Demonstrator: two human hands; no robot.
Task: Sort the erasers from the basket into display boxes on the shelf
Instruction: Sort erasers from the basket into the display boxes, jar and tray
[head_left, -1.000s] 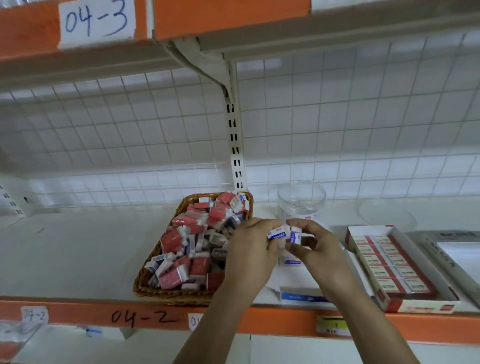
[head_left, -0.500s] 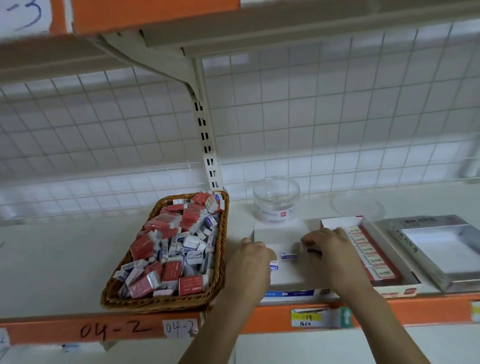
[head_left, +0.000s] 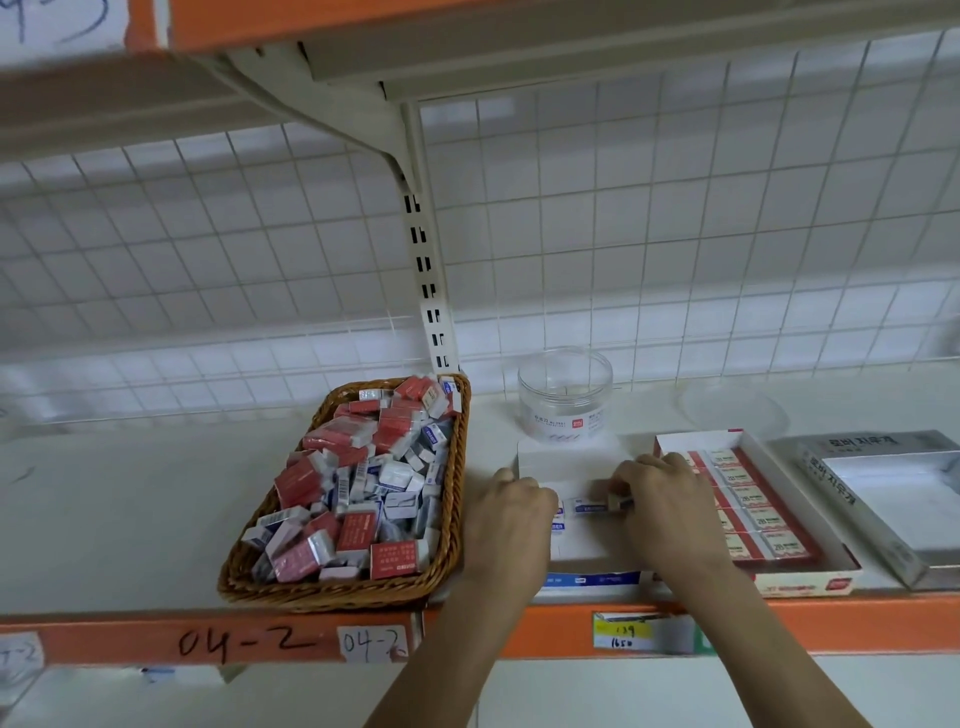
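Observation:
A wicker basket (head_left: 456, 470) heaped with red-sleeved and blue-and-white erasers (head_left: 358, 483) stands on the shelf at the left. Just right of it lies an open white display box (head_left: 569, 457). Both hands are down inside this box. My left hand (head_left: 506, 519) has its fingers curled, with a small blue-and-white eraser (head_left: 558, 518) at their tips. My right hand (head_left: 662, 499) pinches another blue-and-white eraser (head_left: 618, 502). That eraser sits end to end with one lying on the box floor (head_left: 588, 506).
A red-edged display box (head_left: 802, 579) holding rows of red-and-white erasers (head_left: 740, 499) sits right of the white box. A silver box (head_left: 883, 493) is farther right. Behind them stand a clear jar (head_left: 566, 397) and a clear lid (head_left: 732, 410). The orange shelf edge (head_left: 249, 642) runs along the front.
Both hands came down from beside the basket into the white box, still with the small blue-and-white erasers. The view shifted, so the basket now sits farther left.

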